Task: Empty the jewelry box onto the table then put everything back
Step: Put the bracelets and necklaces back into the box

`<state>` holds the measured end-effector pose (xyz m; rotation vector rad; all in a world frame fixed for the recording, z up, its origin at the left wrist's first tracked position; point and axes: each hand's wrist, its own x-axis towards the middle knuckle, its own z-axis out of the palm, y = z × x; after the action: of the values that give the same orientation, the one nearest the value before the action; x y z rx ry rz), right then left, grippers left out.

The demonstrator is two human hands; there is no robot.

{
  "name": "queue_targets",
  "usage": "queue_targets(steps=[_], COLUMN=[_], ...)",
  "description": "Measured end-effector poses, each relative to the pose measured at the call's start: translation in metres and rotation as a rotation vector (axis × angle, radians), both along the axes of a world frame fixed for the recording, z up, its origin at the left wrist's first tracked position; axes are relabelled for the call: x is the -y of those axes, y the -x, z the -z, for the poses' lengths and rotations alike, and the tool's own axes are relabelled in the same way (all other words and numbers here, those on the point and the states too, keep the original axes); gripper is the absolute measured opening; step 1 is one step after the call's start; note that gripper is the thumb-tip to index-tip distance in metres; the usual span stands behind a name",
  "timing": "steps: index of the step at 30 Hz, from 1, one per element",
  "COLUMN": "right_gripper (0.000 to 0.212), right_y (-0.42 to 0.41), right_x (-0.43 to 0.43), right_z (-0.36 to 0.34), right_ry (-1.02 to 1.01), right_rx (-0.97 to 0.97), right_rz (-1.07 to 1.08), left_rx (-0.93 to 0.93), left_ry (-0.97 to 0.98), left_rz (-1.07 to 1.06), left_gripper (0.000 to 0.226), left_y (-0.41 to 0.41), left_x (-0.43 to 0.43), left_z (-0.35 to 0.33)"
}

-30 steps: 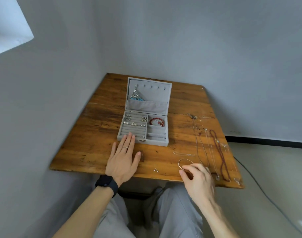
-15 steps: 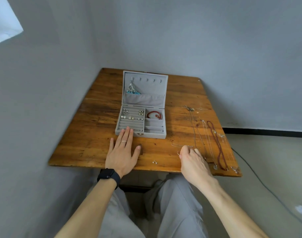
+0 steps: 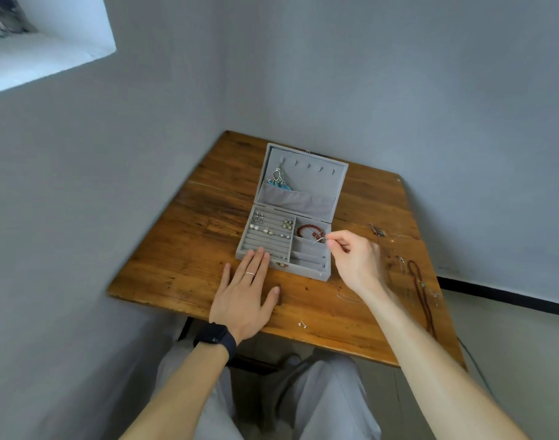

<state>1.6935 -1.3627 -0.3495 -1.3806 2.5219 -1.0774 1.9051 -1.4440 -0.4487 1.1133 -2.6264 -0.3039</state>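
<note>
A grey jewelry box (image 3: 316,274) stands open on the wooden table (image 3: 183,265), lid upright. Several earrings (image 3: 268,230) sit in its left ring rows and a red bead bracelet (image 3: 308,231) lies in its top right compartment. A silver and blue pendant (image 3: 278,179) hangs inside the lid. My right hand (image 3: 356,258) pinches a thin silver bracelet (image 3: 319,240) above the right compartments. My left hand (image 3: 245,295) lies flat on the table, fingertips touching the box's front edge.
Loose on the table to the right are a dark brown cord necklace (image 3: 422,296), thin silver chains (image 3: 402,265) and a small clasp piece (image 3: 378,230). A tiny earring (image 3: 302,324) lies near the front edge. Grey walls close in behind and to the left.
My right hand picked the thin silver bracelet up from the table near the front edge and carried it forward over the box's right side. My left hand stayed in place.
</note>
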Motion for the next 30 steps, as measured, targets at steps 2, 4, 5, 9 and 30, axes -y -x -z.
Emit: queue_targets(steps=[2, 4, 5, 9, 30], right_gripper=[0.016, 0.016, 0.015, 0.015, 0.012], right_y=[0.001, 0.002, 0.001, 0.001, 0.002], right_x=[0.015, 0.029, 0.034, 0.05, 0.064], right_z=[0.004, 0.008, 0.01, 0.014, 0.028], right_ry=[-0.01, -0.018, -0.017, -0.003, 0.081], right_rx=[0.011, 0.023, 0.029, 0.042, 0.347], right_rz=[0.007, 0.007, 0.002, -0.011, 0.112], left_rx=[-0.006, -0.006, -0.007, -0.013, -0.024], left_ry=[-0.002, 0.006, 0.009, 0.014, 0.013], left_rz=[-0.007, -0.015, -0.018, -0.022, -0.034], left_gripper=[0.073, 0.073, 0.073, 0.073, 0.076], left_y=[0.0, 0.0, 0.0, 0.001, 0.001], left_x=[0.0, 0.0, 0.001, 0.002, 0.003], left_z=[0.001, 0.002, 0.003, 0.004, 0.004])
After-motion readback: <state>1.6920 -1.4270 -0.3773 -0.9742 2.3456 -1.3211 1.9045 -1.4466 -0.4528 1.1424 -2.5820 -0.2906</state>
